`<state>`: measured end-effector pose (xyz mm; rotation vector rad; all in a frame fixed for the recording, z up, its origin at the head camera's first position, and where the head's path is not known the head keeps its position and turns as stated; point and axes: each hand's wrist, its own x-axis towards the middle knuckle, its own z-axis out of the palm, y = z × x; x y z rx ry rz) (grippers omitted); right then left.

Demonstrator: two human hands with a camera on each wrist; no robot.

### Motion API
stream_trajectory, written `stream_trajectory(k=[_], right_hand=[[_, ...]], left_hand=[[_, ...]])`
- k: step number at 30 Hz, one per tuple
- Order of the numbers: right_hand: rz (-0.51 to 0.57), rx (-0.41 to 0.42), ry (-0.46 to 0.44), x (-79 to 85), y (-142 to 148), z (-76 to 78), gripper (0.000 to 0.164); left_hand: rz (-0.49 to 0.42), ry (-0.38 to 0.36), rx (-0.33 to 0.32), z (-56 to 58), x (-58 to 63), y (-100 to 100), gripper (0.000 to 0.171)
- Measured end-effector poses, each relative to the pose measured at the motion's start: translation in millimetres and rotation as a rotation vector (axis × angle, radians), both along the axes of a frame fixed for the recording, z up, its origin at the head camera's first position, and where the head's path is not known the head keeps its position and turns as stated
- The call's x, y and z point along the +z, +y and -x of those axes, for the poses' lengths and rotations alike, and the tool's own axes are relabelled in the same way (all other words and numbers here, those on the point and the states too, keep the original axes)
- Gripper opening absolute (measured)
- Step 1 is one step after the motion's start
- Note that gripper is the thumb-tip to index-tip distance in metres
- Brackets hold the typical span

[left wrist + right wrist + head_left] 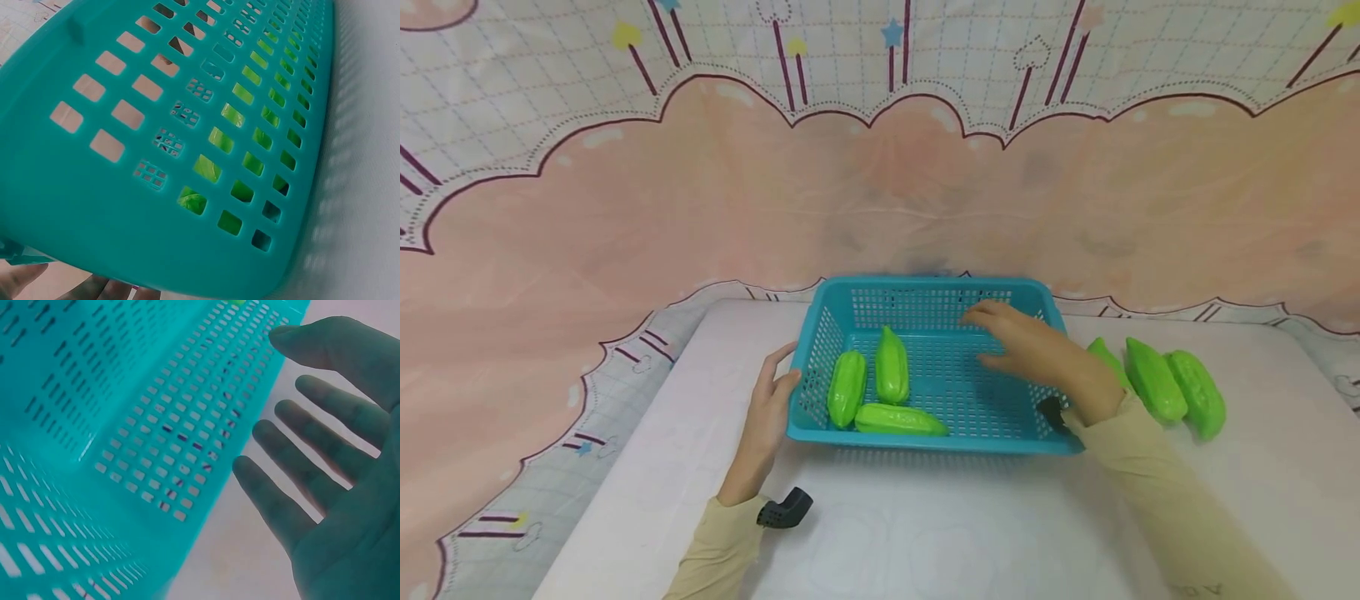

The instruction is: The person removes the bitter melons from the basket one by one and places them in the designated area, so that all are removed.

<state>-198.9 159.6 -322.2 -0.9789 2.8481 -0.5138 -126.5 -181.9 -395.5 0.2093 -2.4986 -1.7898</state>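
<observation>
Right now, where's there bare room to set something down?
Inside the basket, its right side, under the right hand; on the table, in front of the basket between the sleeves. Crowded: the basket's left, with three vegetables, and the table beside its right end, with three more.

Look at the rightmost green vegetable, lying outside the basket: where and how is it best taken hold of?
Probably around the middle of the rightmost green vegetable, coming from above and the right. Its long body lies flat, so a grasp across its width should suit it; its right side is free, while the neighbouring vegetable lies close on the left.
</observation>
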Motion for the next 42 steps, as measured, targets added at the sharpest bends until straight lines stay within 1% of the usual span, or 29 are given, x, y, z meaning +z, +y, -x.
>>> stream_trajectory(k=[5, 10, 14, 25, 32, 42], right_hand=[[0.007, 0.025, -0.007, -4.9, -7, 1.9, 0.055], [0.019, 0.068, 0.001, -9.2, -13, 3.3, 0.056], [0.023, 0.087, -0.008, -10.3, -18, 4.0, 0.057], [-0.013, 0.110, -0.070, -10.8, -39, 6.2, 0.058], [-0.029, 0.132, -0.092, -15.2, -51, 8.9, 0.058], [-0.032, 0.172, -0.114, -20.0, -65, 13.7, 0.061]], left_hand=[[0.010, 0.014, 0.003, -0.4, 0.7, 1, 0.048], [0.005, 0.022, 0.004, -1.0, 1.4, 1, 0.047], [0.004, 0.020, 0.003, -1.4, 1.5, 0, 0.047], [-0.007, -0.009, 0.004, -0.1, 0.9, 0, 0.046], [-0.015, -0.015, -0.003, -2.6, 2.0, -1, 0.047], [-0.016, 0.002, -0.009, -1.3, 1.9, 1, 0.047]])
